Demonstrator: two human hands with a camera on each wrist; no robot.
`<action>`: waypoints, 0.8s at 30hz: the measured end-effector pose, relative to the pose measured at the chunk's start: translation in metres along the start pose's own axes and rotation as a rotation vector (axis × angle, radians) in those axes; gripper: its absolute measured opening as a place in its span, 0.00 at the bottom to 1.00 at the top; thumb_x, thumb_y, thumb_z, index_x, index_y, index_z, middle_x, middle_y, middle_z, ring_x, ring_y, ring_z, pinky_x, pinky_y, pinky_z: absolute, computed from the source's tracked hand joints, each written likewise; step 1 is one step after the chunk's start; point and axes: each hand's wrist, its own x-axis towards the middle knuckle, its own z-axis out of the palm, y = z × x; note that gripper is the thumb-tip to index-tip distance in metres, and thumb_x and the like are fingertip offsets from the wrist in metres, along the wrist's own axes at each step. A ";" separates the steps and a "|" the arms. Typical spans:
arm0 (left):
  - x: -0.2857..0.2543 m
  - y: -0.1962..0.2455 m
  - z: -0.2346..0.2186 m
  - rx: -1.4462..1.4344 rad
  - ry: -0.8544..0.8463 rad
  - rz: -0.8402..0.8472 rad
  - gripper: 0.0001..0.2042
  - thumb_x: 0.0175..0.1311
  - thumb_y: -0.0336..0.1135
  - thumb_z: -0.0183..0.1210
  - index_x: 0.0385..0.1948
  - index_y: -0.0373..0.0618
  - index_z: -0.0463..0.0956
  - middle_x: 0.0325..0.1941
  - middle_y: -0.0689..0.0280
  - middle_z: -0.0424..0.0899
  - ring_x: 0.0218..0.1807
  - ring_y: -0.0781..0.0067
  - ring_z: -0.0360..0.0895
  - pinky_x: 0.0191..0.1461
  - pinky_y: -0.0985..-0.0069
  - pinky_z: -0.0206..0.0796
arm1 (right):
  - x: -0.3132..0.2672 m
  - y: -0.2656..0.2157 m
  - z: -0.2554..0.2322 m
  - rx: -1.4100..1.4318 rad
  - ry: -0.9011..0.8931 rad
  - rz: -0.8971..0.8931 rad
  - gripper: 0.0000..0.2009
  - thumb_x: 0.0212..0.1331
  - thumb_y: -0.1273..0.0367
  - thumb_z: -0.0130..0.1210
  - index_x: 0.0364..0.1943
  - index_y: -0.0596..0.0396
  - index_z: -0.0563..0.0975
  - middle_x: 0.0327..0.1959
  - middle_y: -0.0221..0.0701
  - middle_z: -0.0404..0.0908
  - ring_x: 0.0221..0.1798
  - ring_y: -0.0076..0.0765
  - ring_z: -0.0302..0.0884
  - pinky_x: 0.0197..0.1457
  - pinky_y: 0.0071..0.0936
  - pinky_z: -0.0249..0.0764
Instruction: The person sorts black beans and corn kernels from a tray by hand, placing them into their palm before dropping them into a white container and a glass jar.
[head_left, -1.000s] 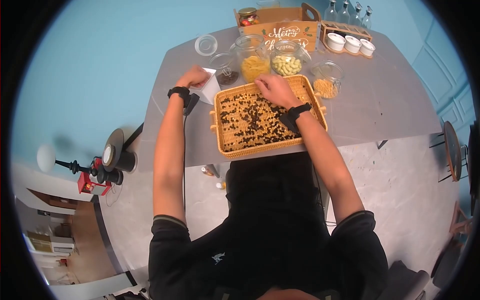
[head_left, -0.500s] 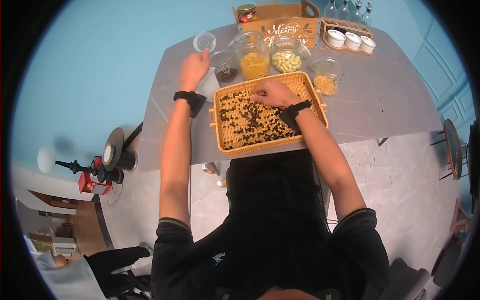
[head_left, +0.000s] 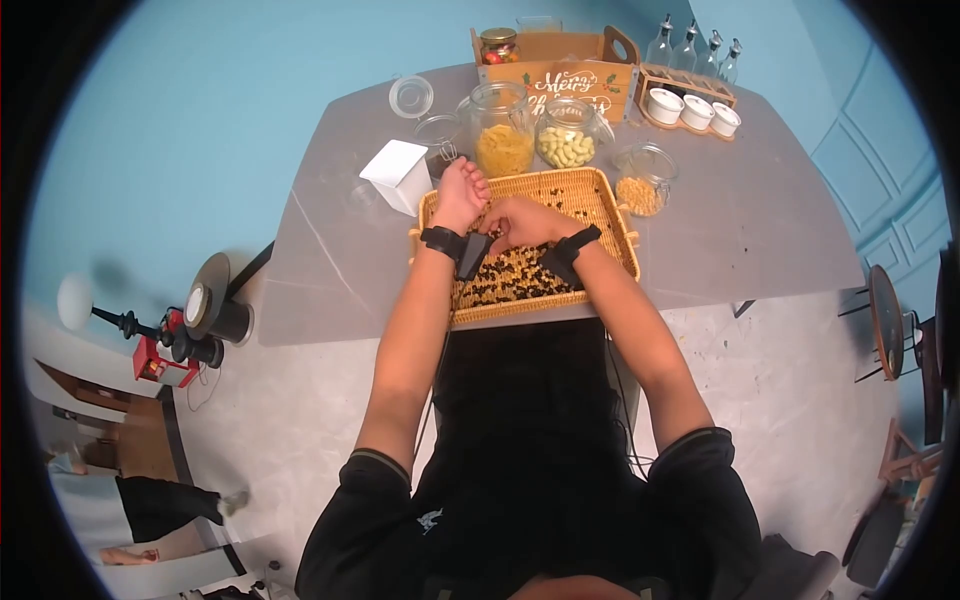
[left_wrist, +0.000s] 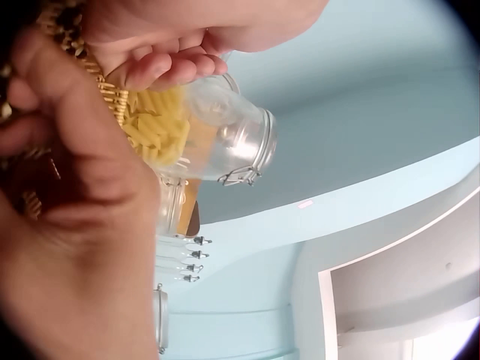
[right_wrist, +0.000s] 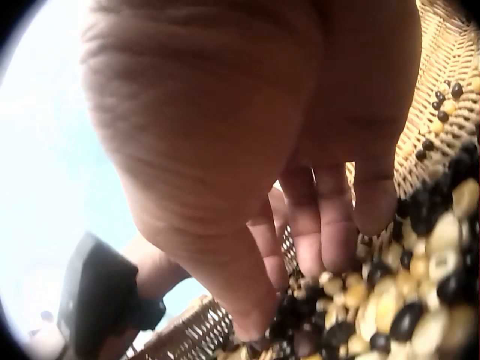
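Note:
A wicker tray (head_left: 625,250) with a scatter of black beans (right_wrist: 407,321) and yellowish kernels (right_wrist: 386,300) lies before me. My right hand (head_left: 525,222) reaches down into it, fingers pointing at the beans and thumb apart from them in the right wrist view. Close beside it, over the tray's left part, my left hand (head_left: 462,195) is turned palm up with fingers loosely bent. In the left wrist view the left hand (left_wrist: 180,37) shows its bent fingers above the right hand (left_wrist: 90,180); its palm is hidden there. Left of the tray stands a white square container (head_left: 402,175).
Behind the tray are glass jars of yellow pasta (head_left: 503,150) and pale green pieces (head_left: 567,148). A jar of yellow kernels (head_left: 638,195) stands right. Further back are a wooden crate (head_left: 580,85), white ramekins (head_left: 697,112) and glass bottles (head_left: 685,52).
My left hand has left the white container and come right and nearer, to the tray beside my right hand. The right hand has moved slightly toward me and left over the beans.

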 end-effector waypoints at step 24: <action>0.004 -0.010 -0.016 0.142 -0.014 0.022 0.16 0.78 0.47 0.48 0.28 0.51 0.70 0.22 0.72 0.72 0.22 0.77 0.67 0.26 0.80 0.63 | -0.001 0.005 -0.040 -0.022 -0.109 0.515 0.09 0.49 0.78 0.72 0.36 0.62 0.86 0.26 0.33 0.87 0.26 0.24 0.83 0.30 0.23 0.78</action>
